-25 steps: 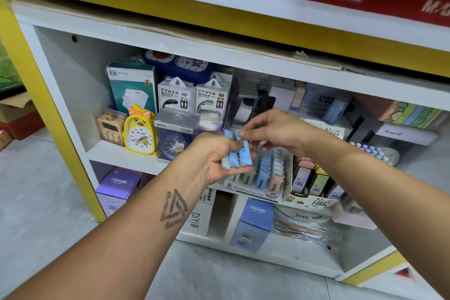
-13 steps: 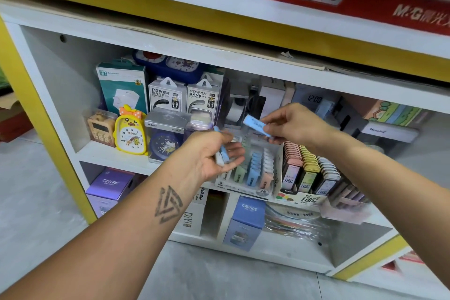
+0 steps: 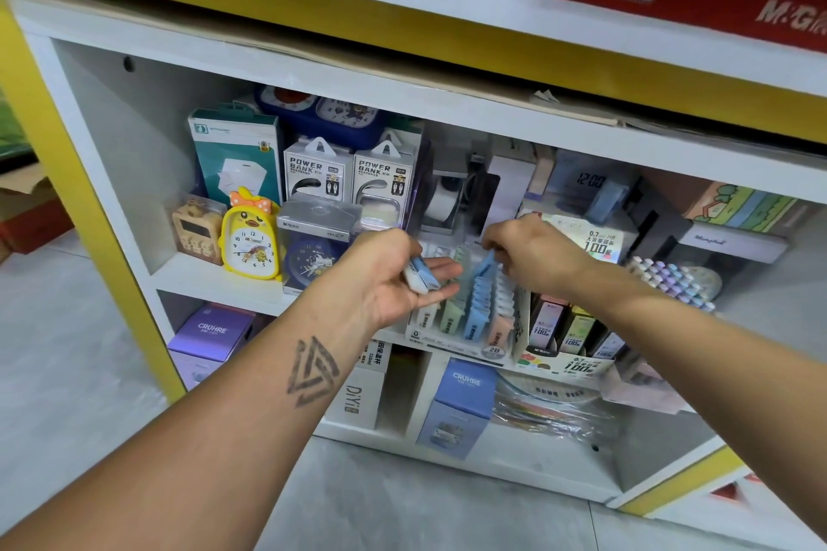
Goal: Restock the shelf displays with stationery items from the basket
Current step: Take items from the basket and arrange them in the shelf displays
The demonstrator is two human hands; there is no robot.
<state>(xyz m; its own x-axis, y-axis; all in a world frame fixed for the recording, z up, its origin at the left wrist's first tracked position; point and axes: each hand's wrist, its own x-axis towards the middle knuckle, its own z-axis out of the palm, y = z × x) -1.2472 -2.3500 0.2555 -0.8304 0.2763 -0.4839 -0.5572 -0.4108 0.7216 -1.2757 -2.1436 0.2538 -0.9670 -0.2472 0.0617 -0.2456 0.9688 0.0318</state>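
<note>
A display box point(image 3: 452, 342) of small pastel packs stands at the middle shelf's front edge, its rows white, green, blue and peach. My left hand point(image 3: 394, 277) hovers just left of it, palm up, holding a few blue and white packs point(image 3: 420, 275) in its curled fingers. My right hand point(image 3: 532, 255) pinches one blue pack point(image 3: 485, 265) and holds it down at the back of the blue row. No basket is in view.
Left on the shelf point(image 3: 215, 280) stand a yellow duck clock point(image 3: 250, 237), a boxed blue clock point(image 3: 313, 251) and power bank boxes point(image 3: 347, 174). Lead-refill packs point(image 3: 568, 331) fill a box on the right. Boxes sit on the lower shelf above the grey floor point(image 3: 67, 349).
My right hand took one blue pack from the left hand's bundle, lifted it clear, and has now lowered it into the back of the blue row. The left hand turned palm up.
</note>
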